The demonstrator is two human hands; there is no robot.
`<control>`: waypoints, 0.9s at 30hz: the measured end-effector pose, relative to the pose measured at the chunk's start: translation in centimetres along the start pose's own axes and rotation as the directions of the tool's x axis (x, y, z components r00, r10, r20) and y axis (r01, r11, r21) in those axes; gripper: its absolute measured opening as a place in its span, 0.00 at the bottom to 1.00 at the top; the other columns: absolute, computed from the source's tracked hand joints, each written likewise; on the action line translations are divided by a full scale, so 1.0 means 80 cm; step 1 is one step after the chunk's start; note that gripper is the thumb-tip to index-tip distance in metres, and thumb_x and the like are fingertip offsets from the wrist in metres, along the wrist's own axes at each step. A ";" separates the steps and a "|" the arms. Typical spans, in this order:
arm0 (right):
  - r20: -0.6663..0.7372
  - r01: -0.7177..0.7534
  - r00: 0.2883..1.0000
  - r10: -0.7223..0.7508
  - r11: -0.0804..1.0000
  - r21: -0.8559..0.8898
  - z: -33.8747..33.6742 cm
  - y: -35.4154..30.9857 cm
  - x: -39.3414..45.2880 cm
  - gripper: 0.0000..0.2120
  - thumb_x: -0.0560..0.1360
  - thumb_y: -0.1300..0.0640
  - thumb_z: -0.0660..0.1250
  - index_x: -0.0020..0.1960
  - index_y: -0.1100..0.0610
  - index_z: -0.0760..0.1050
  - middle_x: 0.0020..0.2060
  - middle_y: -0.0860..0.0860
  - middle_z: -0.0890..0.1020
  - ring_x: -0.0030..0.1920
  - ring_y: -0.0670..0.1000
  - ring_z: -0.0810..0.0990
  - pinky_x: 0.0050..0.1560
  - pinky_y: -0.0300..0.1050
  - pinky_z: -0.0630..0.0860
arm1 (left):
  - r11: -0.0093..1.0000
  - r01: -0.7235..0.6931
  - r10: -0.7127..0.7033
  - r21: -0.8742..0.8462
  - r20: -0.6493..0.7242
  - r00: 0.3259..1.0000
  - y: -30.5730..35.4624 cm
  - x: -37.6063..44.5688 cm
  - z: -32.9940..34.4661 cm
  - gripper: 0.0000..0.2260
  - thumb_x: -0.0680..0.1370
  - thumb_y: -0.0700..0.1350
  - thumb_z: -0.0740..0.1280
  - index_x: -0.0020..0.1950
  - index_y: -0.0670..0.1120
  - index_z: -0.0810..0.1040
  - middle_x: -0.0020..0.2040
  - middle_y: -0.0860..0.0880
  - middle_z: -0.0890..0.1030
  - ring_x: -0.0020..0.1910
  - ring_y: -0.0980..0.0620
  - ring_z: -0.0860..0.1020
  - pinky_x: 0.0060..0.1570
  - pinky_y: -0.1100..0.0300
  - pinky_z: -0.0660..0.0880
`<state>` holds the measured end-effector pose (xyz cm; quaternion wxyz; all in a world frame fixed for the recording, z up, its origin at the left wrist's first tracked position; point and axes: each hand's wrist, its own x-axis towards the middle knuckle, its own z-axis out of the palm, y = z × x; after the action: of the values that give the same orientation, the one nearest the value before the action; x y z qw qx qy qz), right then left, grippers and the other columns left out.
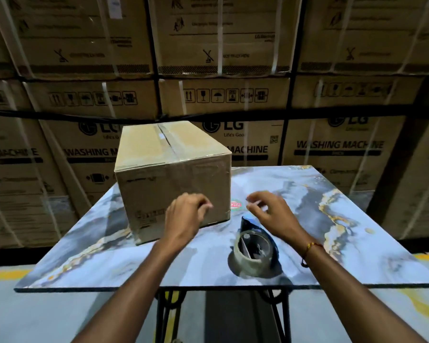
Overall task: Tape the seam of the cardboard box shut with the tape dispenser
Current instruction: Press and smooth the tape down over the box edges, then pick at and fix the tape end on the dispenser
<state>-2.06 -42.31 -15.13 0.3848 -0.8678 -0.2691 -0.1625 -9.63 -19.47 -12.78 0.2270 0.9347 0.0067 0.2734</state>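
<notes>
Warehouse / appliance storeroom, packing spot.

Stacked wall of big strapped cartons (223, 70) right behind, printed "LG" and "WASHING MACHINE" with handling pictograms (arrows, glass, umbrella), white straps over each. Yellow floor marking (5, 274) painted on grey concrete at both sides. Small marble-print table (357, 256) on black metal legs set up as a work surface, holding a plain cardboard box (169, 169) and a tape dispenser (254, 246). Dim light, no shelving or shop fittings visible.

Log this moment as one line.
left hand: empty, before cardboard box | right hand: empty, above tape dispenser | dispenser: on table, ungrasped | seam: shiny strip visible
</notes>
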 end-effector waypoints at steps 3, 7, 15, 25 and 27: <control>0.002 -0.151 0.988 0.151 0.987 -0.048 -0.010 0.021 -0.049 0.05 0.77 0.53 0.71 0.46 0.54 0.82 0.40 0.50 0.85 0.39 0.50 0.82 0.44 0.50 0.79 | 0.975 0.217 -0.210 -0.053 0.114 0.971 0.001 -0.047 0.043 0.05 0.77 0.50 0.67 0.42 0.51 0.80 0.37 0.54 0.84 0.41 0.51 0.83 0.34 0.60 0.76; 0.023 -0.344 0.938 0.345 0.937 -0.057 -0.009 0.026 -0.082 0.06 0.74 0.48 0.71 0.42 0.50 0.80 0.33 0.47 0.84 0.38 0.48 0.82 0.42 0.48 0.79 | 0.942 0.321 -0.296 -0.100 0.206 0.933 0.018 -0.084 0.077 0.06 0.78 0.48 0.61 0.42 0.50 0.71 0.36 0.55 0.83 0.38 0.52 0.82 0.42 0.53 0.78; -0.028 -0.505 0.860 0.510 0.857 0.102 0.006 0.019 -0.092 0.07 0.72 0.52 0.71 0.39 0.52 0.76 0.31 0.50 0.84 0.39 0.55 0.83 0.43 0.53 0.81 | 0.898 0.394 -0.356 -0.195 0.204 0.912 0.031 -0.090 0.092 0.08 0.77 0.55 0.59 0.41 0.53 0.70 0.38 0.52 0.84 0.44 0.44 0.81 0.49 0.45 0.77; 0.039 -0.482 0.870 0.492 0.828 0.286 0.031 0.011 -0.121 0.08 0.76 0.58 0.70 0.40 0.57 0.74 0.28 0.51 0.82 0.25 0.46 0.79 0.28 0.37 0.73 | 0.896 0.376 -0.386 -0.238 0.002 0.922 0.063 -0.073 0.071 0.25 0.79 0.66 0.56 0.34 0.47 0.64 0.34 0.46 0.77 0.39 0.37 0.73 0.36 0.50 0.68; 0.019 -0.460 0.883 0.469 0.855 0.241 0.019 0.022 -0.121 0.08 0.76 0.58 0.71 0.40 0.56 0.75 0.28 0.51 0.82 0.25 0.46 0.80 0.30 0.41 0.76 | 0.906 0.374 -0.370 -0.200 0.059 0.927 0.075 -0.082 0.070 0.25 0.76 0.70 0.56 0.37 0.48 0.65 0.37 0.47 0.77 0.41 0.38 0.74 0.38 0.51 0.68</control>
<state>-8.68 -45.43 -21.87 0.5195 -0.8508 -0.0615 -0.0489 -12.96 -28.14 -17.71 0.3714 0.8901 0.1537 0.2151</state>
